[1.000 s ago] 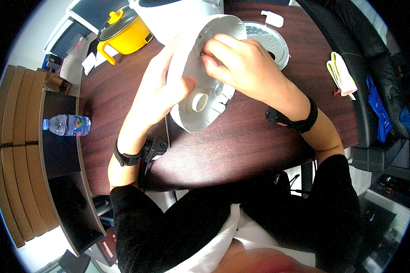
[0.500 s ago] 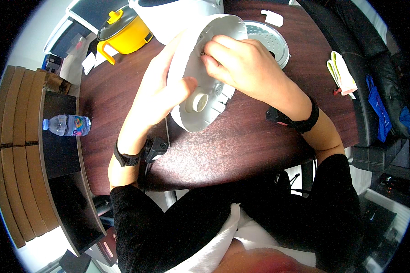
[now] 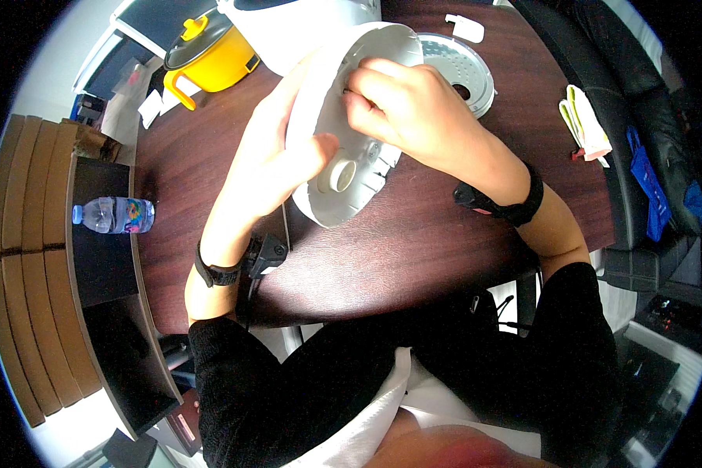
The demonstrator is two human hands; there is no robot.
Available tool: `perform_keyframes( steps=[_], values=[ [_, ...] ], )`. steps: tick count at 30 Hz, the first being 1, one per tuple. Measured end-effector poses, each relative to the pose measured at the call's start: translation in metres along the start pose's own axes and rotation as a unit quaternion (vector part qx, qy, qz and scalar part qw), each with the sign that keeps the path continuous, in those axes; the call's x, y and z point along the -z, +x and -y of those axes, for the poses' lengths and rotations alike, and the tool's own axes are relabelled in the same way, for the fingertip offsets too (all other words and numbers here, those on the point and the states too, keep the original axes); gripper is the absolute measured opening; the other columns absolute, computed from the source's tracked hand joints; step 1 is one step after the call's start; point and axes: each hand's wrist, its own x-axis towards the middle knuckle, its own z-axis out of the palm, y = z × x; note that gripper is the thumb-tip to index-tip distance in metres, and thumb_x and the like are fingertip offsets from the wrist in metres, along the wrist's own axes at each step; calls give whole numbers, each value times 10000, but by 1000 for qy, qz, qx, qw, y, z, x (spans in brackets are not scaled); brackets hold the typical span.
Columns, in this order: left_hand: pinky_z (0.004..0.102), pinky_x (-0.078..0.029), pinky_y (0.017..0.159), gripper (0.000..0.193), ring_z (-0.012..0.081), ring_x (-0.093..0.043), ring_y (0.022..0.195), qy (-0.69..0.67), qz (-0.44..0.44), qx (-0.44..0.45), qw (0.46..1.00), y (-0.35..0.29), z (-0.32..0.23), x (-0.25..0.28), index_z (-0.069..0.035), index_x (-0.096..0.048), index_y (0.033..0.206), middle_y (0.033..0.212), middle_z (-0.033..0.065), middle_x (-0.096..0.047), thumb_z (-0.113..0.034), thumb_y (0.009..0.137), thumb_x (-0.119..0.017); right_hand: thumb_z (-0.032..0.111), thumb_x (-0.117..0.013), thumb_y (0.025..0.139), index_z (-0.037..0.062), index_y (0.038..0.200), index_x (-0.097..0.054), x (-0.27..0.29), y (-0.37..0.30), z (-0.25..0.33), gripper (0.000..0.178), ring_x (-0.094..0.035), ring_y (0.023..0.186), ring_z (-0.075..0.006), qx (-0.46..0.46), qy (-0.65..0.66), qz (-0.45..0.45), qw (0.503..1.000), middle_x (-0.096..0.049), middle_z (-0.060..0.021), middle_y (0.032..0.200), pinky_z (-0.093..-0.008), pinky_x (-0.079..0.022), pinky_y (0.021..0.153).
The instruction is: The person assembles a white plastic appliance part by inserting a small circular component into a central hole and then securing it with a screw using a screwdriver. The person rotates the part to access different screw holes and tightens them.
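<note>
I see the white lid just above the centre of the frame, tilted on edge with its ribbed inner side toward me, its lower rim close over the dark bench. My left hand clasps the lid's left rim, thumb lying across the inner face beside a round socket. My right hand is pressed into the lid's upper inside, fingers bunched and pinching at something too small for me to make out. Behind the lid, at the top of the frame, stands the white cooker. To the right of it a perforated metal disc lies flat on the bench, with a small white part beyond it. A yellow pot sits at upper left, a water bottle lies on the low shelf at the left, and folded cloths rest at the right edge
</note>
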Motion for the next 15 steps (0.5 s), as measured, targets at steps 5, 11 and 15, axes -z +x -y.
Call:
perform_keyframes(
  steps=[5, 11, 15],
  values=[
    [300, -339, 992, 764, 201, -443, 1169, 11, -1, 7, 1000, 0, -1, 0, 42, -325, 1375, 1265, 142, -463, -184, 688, -570, 108, -574, 860, -11, 815, -592, -9, -2, 0, 128, -590, 545, -243, -36, 97, -24, 994, -582, -136, 685, -317, -451, 504],
    [300, -339, 990, 770, 199, -444, 1167, 1, -1, -12, 1000, 0, -1, -1, 42, -324, 1376, 1259, 140, -465, -212, 695, -579, 114, -546, 889, -36, 776, -589, -8, -4, 7, 193, -584, 542, -225, -151, 186, 17, 971, -582, -138, 636, -301, -432, 500],
    [300, -342, 990, 772, 196, -445, 1165, 0, 4, -5, 1000, 0, 0, 0, 41, -323, 1377, 1258, 137, -467, -210, 697, -588, 112, -536, 895, -27, 786, -595, -10, -3, 2, 186, -560, 528, -205, -81, 148, -13, 986, -580, -126, 650, -290, -419, 491]
  ],
)
